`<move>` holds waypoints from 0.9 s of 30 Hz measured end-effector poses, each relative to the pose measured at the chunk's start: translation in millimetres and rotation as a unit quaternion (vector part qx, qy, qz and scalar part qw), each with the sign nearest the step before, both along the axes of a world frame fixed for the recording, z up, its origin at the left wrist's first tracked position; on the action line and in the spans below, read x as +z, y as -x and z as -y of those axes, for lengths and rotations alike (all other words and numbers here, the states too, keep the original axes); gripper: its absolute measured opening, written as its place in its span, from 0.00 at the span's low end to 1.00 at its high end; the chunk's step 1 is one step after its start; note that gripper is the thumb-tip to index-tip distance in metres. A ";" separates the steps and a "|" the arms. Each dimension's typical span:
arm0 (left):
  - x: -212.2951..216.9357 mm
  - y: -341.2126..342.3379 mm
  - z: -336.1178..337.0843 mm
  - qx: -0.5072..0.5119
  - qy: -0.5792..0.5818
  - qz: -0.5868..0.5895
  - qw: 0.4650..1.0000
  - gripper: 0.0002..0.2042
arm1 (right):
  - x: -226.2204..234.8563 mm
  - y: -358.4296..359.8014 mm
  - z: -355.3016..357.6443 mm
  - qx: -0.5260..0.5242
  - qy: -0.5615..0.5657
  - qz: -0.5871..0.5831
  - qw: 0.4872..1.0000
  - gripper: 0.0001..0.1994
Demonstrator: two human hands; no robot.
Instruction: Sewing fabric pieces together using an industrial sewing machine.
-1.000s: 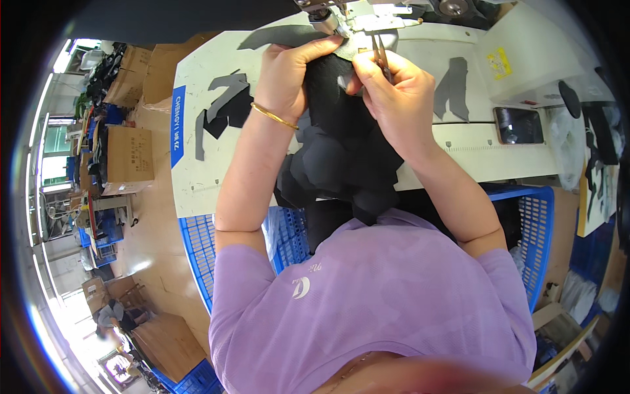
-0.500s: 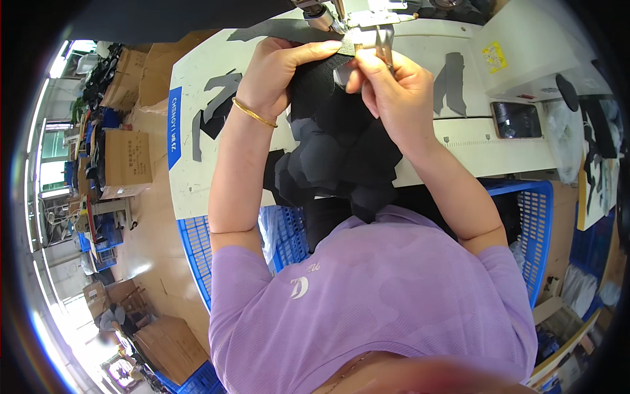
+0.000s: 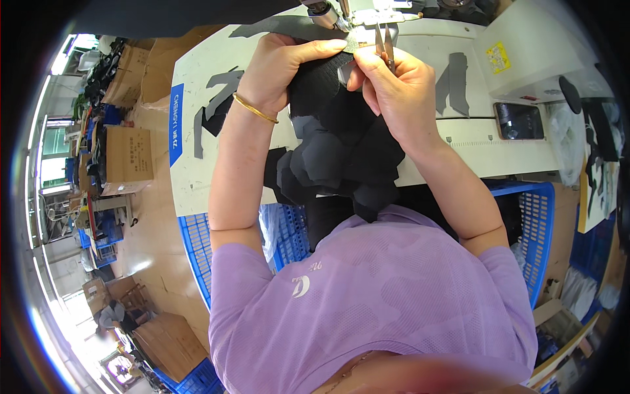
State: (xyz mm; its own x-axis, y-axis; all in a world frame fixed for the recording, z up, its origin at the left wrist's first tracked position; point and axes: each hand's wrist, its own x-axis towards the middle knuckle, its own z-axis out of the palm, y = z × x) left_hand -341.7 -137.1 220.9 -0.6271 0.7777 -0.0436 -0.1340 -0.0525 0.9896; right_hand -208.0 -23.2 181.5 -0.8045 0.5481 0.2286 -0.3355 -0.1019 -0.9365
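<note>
My left hand pinches the top edge of a stack of black fabric pieces, thumb stretched across it. A gold bangle circles that wrist. My right hand grips the same edge from the right and also holds small metal tweezers pointing up. Both hands sit just below the sewing machine's needle area. The fabric hangs down over the table's front edge toward my lap.
A white sewing table carries grey cut pieces and a dark phone. Blue plastic crates stand on both sides of my lap. Cardboard boxes line the floor at the left.
Both hands have shifted upward with the fabric edge, closer to the needle area; the bundle has been drawn up with them.
</note>
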 end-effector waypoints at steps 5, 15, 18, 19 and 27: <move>0.8 3.1 1.1 0.006 0.013 -0.026 1.000 0.10 | 3.1 2.8 4.5 -0.006 0.007 0.002 1.000 0.15; -10.1 21.0 -5.2 0.029 -0.004 -0.040 0.999 0.09 | 0.1 -1.9 2.3 0.001 -0.007 0.009 1.000 0.11; -22.4 42.2 -1.7 0.022 -0.028 -0.035 0.999 0.09 | 0.4 -2.5 4.6 0.015 0.001 0.012 1.000 0.10; -19.7 39.3 -6.8 0.036 -0.029 -0.041 0.998 0.09 | -0.4 -3.0 3.3 0.018 0.001 0.017 1.000 0.10; -6.4 28.6 -19.3 0.030 -0.045 0.002 0.999 0.14 | -3.8 -2.2 2.9 0.023 -0.008 0.009 1.000 0.10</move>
State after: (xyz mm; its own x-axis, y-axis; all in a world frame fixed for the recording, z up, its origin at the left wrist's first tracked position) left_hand -370.3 -117.8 214.6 -0.6723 0.7400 0.0217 -0.1329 -0.1494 0.9798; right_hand -205.9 -26.1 177.7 -0.8333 0.5063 0.2218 -0.3131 -0.1015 -0.9443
